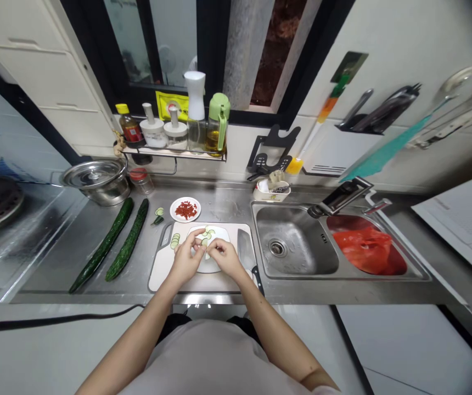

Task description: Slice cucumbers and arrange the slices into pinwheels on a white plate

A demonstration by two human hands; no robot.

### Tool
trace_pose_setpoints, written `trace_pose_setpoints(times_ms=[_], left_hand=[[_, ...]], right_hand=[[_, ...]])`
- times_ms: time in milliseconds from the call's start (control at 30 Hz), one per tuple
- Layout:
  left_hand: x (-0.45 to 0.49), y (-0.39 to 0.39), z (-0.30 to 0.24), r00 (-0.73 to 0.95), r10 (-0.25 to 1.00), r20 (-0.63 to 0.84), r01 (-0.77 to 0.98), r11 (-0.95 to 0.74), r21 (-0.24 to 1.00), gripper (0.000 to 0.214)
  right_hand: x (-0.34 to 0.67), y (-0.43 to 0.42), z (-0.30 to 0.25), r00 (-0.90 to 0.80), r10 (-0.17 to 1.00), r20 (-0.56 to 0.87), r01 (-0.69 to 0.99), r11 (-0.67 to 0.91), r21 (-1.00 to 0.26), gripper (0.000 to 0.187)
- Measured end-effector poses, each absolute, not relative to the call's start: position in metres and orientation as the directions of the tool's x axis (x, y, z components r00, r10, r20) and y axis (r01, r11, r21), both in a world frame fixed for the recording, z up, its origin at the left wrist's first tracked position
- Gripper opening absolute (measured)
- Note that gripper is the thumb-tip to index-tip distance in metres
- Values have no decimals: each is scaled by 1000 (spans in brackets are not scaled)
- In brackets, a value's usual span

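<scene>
My left hand (189,253) is over the left part of a white plate (209,267), its fingers curled around a thin cucumber slice (204,242). Close beside it, my right hand (224,254) has thumb and forefinger pinched together near the same slice; what lies in that pinch is too small to make out. More pale green cucumber slices (210,232) rest on the plate's far side. The plate sits on a cutting board (164,269). At the board's left is a short row of cucumber slices (175,240), and along its right side lies a knife (245,249).
Two whole cucumbers (128,241) lie left of the board. Behind it are a dish of red bits (185,209) and some cucumber end pieces (159,216). A lidded steel pot (103,184) stands back left. To the right is a sink (297,258) with a red bag (363,249).
</scene>
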State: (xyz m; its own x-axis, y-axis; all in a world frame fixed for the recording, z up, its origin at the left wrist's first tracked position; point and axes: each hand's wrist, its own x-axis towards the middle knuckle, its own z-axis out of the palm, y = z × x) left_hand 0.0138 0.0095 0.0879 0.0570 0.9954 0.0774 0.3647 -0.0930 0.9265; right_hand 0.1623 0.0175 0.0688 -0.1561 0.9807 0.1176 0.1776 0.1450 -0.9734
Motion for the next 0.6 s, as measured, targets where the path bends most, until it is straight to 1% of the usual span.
trace_pose_setpoints(times_ms=[133, 267, 367, 433, 600], left_hand=[[14, 12, 80, 37, 998, 56, 317, -65, 946, 38], [16, 14, 69, 3, 999, 32, 268, -32, 963, 33], [18, 15, 60, -22, 1000, 10, 240, -5, 971, 30], [20, 16, 55, -41, 999, -2, 229, 11, 973, 28], [22, 18, 45, -49, 999, -19, 224, 30, 974, 25]], right_hand=[[165, 19, 65, -135, 989, 65, 182, 90, -979, 15], [168, 22, 59, -94, 996, 11, 165, 27, -986, 19], [172, 25, 54, -103, 994, -31, 155, -15, -988, 21], [175, 27, 51, -121, 992, -37, 175, -15, -985, 21], [183, 33, 44, -159, 987, 14, 257, 55, -965, 17]])
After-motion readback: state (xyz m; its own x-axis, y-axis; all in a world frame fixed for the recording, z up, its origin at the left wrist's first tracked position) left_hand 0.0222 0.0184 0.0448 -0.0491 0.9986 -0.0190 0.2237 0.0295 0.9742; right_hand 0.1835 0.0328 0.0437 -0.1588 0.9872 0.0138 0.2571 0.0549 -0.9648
